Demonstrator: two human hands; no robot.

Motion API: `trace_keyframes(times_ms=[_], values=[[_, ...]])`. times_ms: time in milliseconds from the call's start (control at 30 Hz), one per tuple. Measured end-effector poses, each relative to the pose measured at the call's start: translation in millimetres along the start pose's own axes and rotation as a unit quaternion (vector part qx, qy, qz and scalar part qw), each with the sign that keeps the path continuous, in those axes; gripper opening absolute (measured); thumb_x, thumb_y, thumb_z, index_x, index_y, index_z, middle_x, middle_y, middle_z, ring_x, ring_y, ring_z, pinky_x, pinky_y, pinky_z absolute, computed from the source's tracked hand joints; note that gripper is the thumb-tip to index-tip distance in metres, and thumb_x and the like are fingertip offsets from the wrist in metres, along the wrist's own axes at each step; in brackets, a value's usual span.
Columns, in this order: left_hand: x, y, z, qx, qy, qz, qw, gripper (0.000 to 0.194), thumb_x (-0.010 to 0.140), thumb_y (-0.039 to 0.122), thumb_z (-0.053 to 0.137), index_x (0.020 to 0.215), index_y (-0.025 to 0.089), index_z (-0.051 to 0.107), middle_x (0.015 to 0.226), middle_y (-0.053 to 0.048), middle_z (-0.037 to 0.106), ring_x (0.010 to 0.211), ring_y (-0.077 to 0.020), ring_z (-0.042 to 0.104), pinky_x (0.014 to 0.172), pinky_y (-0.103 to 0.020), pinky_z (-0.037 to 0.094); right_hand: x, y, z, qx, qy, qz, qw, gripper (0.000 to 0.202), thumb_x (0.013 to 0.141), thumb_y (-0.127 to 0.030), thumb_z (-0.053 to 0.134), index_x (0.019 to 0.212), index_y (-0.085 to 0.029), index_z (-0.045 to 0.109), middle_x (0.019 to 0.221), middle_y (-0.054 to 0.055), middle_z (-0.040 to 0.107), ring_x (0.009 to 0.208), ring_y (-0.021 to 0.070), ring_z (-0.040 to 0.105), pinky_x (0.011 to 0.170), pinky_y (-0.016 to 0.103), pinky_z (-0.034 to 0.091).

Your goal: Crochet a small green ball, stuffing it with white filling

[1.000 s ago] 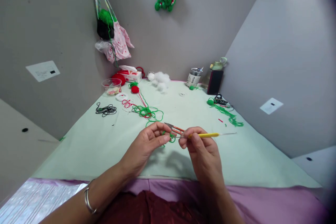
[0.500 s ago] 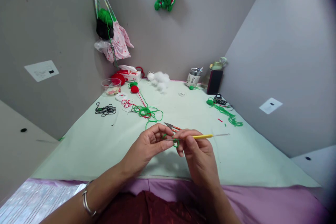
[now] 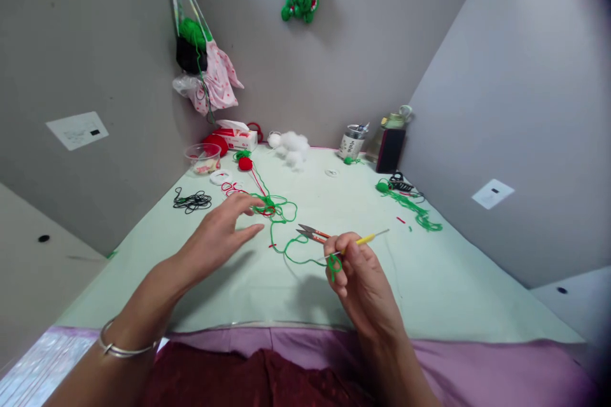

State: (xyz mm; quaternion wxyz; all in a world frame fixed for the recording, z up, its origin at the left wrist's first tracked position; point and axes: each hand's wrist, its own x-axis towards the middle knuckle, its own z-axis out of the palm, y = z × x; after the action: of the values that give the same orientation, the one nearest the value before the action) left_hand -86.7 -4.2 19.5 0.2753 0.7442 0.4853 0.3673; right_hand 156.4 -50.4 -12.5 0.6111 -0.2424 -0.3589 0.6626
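My right hand (image 3: pixel 358 273) is closed around a crochet hook (image 3: pixel 366 239) with a yellow grip and thin metal ends. A small loop of green yarn (image 3: pixel 335 264) hangs on the hook's left end, against my fingers. From it a strand runs left across the table to a loose green tangle (image 3: pixel 281 208) mixed with some red. My left hand (image 3: pixel 222 229) is open, thumb and fingers apart, hovering beside that tangle; whether the fingertips touch it I cannot tell. Thread snips (image 3: pixel 314 233) with orange handles lie just behind my right hand.
Black cord (image 3: pixel 191 201) lies at the left, near a clear plastic tub (image 3: pixel 204 159) and a tissue box (image 3: pixel 236 138). White stuffing (image 3: pixel 292 146) sits at the back. A pen tin (image 3: pixel 352 142), a dark phone (image 3: pixel 391 150) and green yarn pieces (image 3: pixel 415 206) are at the right.
My left hand has let go of the work and moved left, its fingers opening. The right hand keeps the hook, now tilted, and the green strand between it and the tangle has come into view.
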Motion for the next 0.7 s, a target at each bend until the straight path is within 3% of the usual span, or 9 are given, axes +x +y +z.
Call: trace_keyframes(times_ms=[67,167,233,333,467,700], values=[[-8,11,7.4,-0.135,-0.02,-0.028,0.99,0.019,0.094,0.039,0.066,0.104,0.023,0.066,0.104,-0.002,0.066,0.093,-0.0189,0.061,0.086,-0.035,0.048,0,1,0,-0.011,0.005,-0.017,1.0,0.024,0.086,-0.043,0.082,0.081,-0.021,0.074,0.08,0.0,0.072,0.042,0.0003,0.041,0.04,0.014,0.033],[-20,30,28.9,-0.258,-0.107,-0.064,0.958,0.027,0.093,0.044,0.068,0.082,0.019,0.063,0.078,0.002,0.057,0.072,-0.0136,0.052,0.07,-0.028,0.046,0,4,1,-0.043,0.022,-0.064,0.997,0.023,0.089,-0.042,0.08,0.082,-0.021,0.076,0.082,0.0,0.074,0.041,-0.0001,0.045,0.043,0.015,0.036],[-24,37,44.4,-0.31,-0.149,-0.09,0.935,0.029,0.088,0.045,0.073,0.084,0.018,0.065,0.077,0.002,0.056,0.069,-0.0121,0.049,0.064,-0.026,0.043,0,6,1,-0.068,0.031,-0.095,0.993,0.021,0.091,-0.041,0.078,0.084,-0.022,0.077,0.084,0.0,0.074,0.042,0.0001,0.048,0.044,0.015,0.036],[-24,41,62.1,-0.394,-0.159,-0.116,0.898,0.031,0.083,0.045,0.077,0.09,0.017,0.068,0.077,0.003,0.057,0.063,-0.0101,0.047,0.059,-0.024,0.041,-1,9,1,-0.093,0.027,-0.12,0.988,0.019,0.093,-0.039,0.075,0.086,-0.022,0.078,0.087,0.001,0.075,0.044,0.0012,0.05,0.045,0.017,0.037],[-20,44,73.0,-0.431,-0.148,-0.126,0.881,0.029,0.08,0.041,0.08,0.079,0.015,0.067,0.073,0.003,0.059,0.056,-0.0076,0.045,0.055,-0.023,0.037,-2,11,1,-0.112,0.022,-0.142,0.983,0.018,0.096,-0.037,0.072,0.089,-0.023,0.078,0.091,0.002,0.076,0.044,0.0014,0.051,0.047,0.018,0.039],[-23,43,76.0,-0.412,-0.14,-0.119,0.893,0.021,0.082,0.033,0.077,0.074,0.017,0.066,0.066,0.005,0.057,0.054,-0.0071,0.044,0.054,-0.023,0.035,-6,12,1,-0.145,0.049,-0.185,0.971,0.016,0.099,-0.034,0.068,0.091,-0.023,0.078,0.097,0.002,0.076,0.047,0.002,0.053,0.047,0.018,0.041]])
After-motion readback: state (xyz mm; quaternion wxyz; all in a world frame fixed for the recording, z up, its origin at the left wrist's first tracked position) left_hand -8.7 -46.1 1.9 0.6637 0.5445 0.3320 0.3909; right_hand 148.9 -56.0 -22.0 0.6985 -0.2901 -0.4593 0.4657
